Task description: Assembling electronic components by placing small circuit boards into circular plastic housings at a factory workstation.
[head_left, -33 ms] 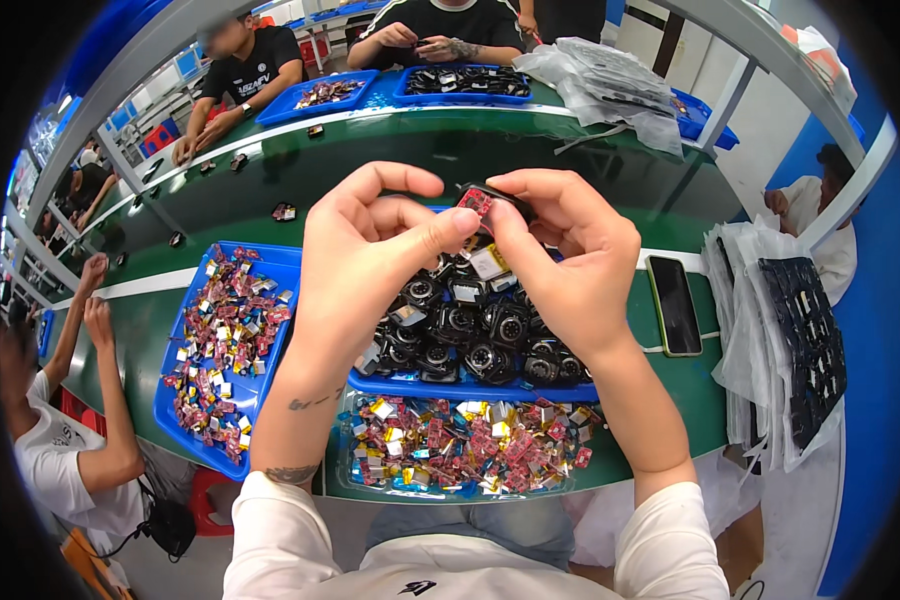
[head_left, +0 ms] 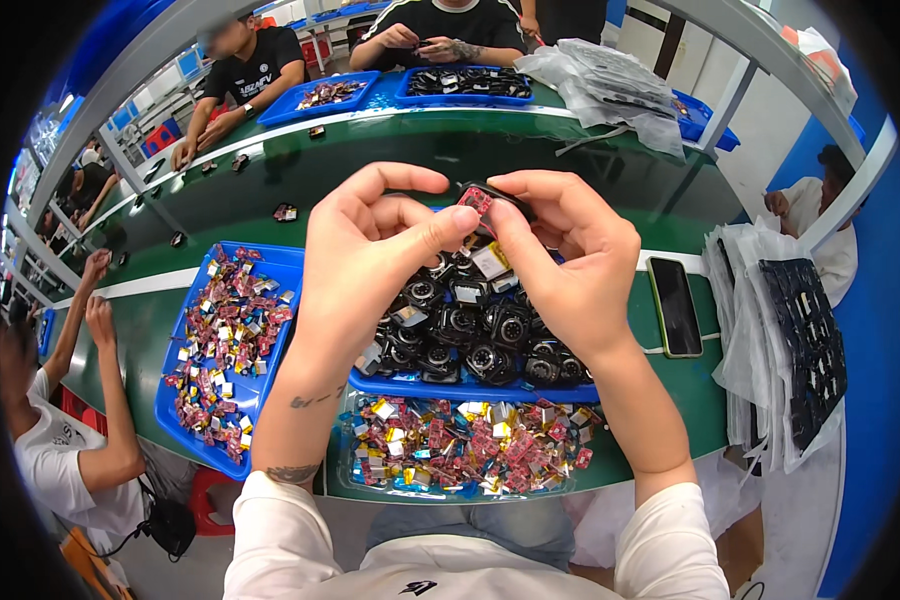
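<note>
Above the middle of the table, my right hand [head_left: 570, 255] pinches a small black smartwatch case [head_left: 505, 193] between thumb and fingers. A red circuit board [head_left: 477, 199] shows at the case's left side, under my right thumb. My left hand [head_left: 375, 250] is closed, its thumb tip at the board's lower edge, its index finger curved and apart from the case. Its other fingertips are hidden. Beneath both hands, a blue tray [head_left: 460, 390] holds many black watch cases [head_left: 490, 362], some with silvery batteries [head_left: 490, 262] on them.
A clear tray [head_left: 345, 470] of red boards and batteries lies nearest me. Left is a blue tray [head_left: 288, 275] of similar parts. A phone [head_left: 675, 308] with a cable and bagged black parts [head_left: 800, 340] lie right. Co-workers sit across and left [head_left: 100, 420]; metal posts [head_left: 735, 100] frame the bench.
</note>
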{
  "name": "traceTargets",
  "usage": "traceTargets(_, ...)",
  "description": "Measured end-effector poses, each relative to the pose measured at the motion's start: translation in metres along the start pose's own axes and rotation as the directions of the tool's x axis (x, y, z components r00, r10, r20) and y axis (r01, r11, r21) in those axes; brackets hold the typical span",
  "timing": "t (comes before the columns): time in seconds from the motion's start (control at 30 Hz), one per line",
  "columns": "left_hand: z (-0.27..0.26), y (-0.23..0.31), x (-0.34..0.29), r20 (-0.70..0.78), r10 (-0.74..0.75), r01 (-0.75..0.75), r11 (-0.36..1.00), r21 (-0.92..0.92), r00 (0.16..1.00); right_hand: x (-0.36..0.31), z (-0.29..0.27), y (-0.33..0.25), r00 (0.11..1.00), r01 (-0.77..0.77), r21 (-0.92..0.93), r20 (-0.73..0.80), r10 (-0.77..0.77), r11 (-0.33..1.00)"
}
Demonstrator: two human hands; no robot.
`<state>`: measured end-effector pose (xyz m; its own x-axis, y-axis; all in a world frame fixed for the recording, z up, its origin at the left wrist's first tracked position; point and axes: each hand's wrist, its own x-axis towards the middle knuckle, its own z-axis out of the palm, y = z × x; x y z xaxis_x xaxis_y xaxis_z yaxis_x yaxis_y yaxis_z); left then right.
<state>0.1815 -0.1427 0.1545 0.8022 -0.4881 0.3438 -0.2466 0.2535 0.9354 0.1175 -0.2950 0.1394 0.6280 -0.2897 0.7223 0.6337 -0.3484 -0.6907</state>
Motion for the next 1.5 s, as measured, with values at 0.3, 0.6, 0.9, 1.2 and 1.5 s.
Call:
traceTargets(0.3, 0.003, -0.025, 0.009, 0.011, 0.079, -0.079, 0.997, 0.000, 0.997, -0.001, -0.002, 0.005, 0.997, -0.010, -0.049, 0.079, 0.014, 0.999)
traceTargets(0.6, -0.097, -0.107, 0.115, -0.447, -0.020, 0.235, 0.871, 0.431, 0.894, 0.015, -0.022, -0.012, 0.997, -0.005, -0.176, 0.071, 0.017, 0.984)
traceTargets(0.9, -0.129, -0.204, 0.154, -0.462, -0.315, 0.556, 0.378, 0.740, 0.829, 0.016, -0.036, -0.011, 0.990, 0.071, -0.312, 0.136, -0.029, 0.947)
traceTargets(1.2, -0.123, -0.160, 0.114, -0.419, -0.012, 0.366, 0.510, 0.779, 0.908, 0.003, -0.027, -0.031, 0.924, 0.107, -0.402, 0.379, 0.059, 0.910)
traceTargets(1.5, -0.044, -0.033, 0.026, -0.119, 0.169, 0.010, 0.535, 0.845, 0.978, -0.050, -0.042, -0.060, 0.885, -0.033, -0.379, 0.418, 0.203, 0.925)
